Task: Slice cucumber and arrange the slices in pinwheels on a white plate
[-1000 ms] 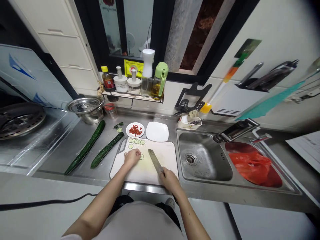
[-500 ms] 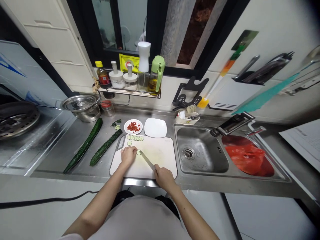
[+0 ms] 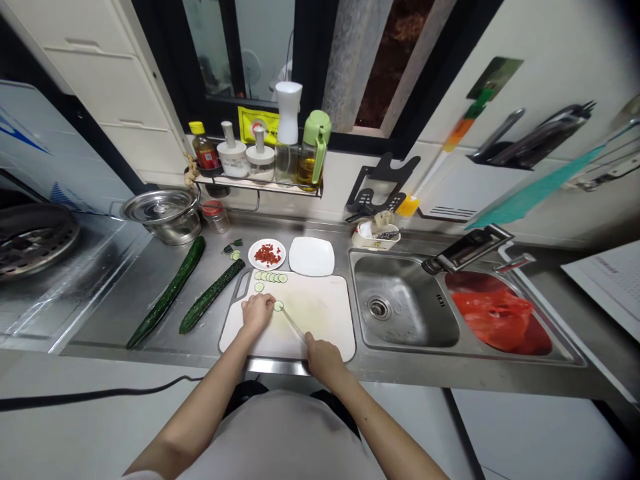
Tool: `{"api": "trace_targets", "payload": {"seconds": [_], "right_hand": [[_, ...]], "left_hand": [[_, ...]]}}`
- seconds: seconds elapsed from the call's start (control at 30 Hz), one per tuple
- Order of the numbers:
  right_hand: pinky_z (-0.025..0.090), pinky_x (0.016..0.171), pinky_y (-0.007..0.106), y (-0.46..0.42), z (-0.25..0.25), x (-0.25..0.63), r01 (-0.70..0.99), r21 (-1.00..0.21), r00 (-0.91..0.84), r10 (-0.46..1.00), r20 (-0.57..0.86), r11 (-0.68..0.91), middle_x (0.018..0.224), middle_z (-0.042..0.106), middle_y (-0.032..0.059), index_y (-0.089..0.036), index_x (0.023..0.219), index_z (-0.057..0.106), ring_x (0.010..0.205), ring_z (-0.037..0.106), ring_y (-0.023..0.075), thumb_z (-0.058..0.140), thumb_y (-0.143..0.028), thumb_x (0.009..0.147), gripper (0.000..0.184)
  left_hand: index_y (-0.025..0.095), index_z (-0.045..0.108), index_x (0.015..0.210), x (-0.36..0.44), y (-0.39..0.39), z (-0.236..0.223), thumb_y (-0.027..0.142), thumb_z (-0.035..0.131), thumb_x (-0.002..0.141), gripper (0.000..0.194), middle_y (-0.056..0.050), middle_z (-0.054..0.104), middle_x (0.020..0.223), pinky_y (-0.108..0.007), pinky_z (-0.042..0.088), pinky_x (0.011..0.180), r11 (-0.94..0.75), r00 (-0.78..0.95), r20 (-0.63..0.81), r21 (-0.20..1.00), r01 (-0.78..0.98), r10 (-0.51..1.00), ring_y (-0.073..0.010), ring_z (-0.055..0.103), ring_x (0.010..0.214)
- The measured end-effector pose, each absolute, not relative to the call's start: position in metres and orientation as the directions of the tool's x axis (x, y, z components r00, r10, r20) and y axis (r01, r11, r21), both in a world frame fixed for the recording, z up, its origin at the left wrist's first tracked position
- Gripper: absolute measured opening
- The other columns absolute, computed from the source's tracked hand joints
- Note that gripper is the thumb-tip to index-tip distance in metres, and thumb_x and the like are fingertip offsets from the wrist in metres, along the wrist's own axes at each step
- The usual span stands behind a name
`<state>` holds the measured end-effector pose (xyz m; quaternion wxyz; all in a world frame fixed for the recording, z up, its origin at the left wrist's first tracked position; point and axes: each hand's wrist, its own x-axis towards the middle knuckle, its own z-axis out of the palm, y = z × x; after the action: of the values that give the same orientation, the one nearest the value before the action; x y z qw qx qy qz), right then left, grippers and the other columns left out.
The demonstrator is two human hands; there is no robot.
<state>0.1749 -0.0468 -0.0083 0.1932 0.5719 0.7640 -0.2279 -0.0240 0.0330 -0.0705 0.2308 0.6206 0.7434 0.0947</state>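
On the white cutting board (image 3: 325, 300), my left hand (image 3: 257, 313) has its fingers bent and pinched at the left edge of a round cucumber slice (image 3: 279, 306). My right hand (image 3: 326, 360) is closed around the handle of a knife (image 3: 295, 324). The blade points up and left, its tip touching that slice. Further up the board lies an overlapping row of cucumber slices (image 3: 271, 277), with a single slice (image 3: 259, 287) just below it. A cut cucumber (image 3: 212, 297) and a longer whole cucumber (image 3: 167, 291) rest on the steel counter to the left.
Behind the board stand a plate of red chopped pieces (image 3: 267, 254) and a white plate (image 3: 311, 256). Cucumber scraps (image 3: 233, 249) lie nearby. The sink (image 3: 405, 300) is on the right, a red plastic bag (image 3: 495, 317) beyond it. A lidded steel pot (image 3: 170, 213) is back left.
The knife has turned slightly, its blade now showing as a thinner line, and my right hand has shifted a little left and down. My left hand stays almost in place.
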Motion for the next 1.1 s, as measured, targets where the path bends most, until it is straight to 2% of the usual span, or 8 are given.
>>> {"api": "trace_targets", "payload": {"seconds": [0.37,1.1], "right_hand": [[0.046,0.069,0.034,-0.031,-0.001,0.175,0.951,-0.161,-0.308,0.753,-0.582,0.265,0.099,0.068,0.0162,-0.014,0.117,0.047,0.094,0.066,0.0291,0.039,-0.009,0.086,0.032],[0.048,0.073,0.034,-0.024,-0.003,0.164,0.945,-0.203,-0.326,0.773,-0.543,0.256,0.100,0.067,0.0169,-0.014,0.115,0.049,0.095,0.065,0.0268,0.042,-0.007,0.085,0.032]], "left_hand": [[0.030,0.071,0.090,-0.025,0.036,-0.073,0.023,0.050,0.082,0.024,-0.003,0.071,0.102,-0.038,0.034,0.086,0.227,-0.128,-0.243,0.442,0.868,0.962,-0.0246,0.058,0.104],[0.030,0.073,0.093,-0.025,0.035,-0.066,0.026,0.047,0.084,0.028,-0.003,0.072,0.104,-0.040,0.034,0.089,0.233,-0.130,-0.256,0.429,0.873,0.958,-0.0250,0.058,0.106]]}}
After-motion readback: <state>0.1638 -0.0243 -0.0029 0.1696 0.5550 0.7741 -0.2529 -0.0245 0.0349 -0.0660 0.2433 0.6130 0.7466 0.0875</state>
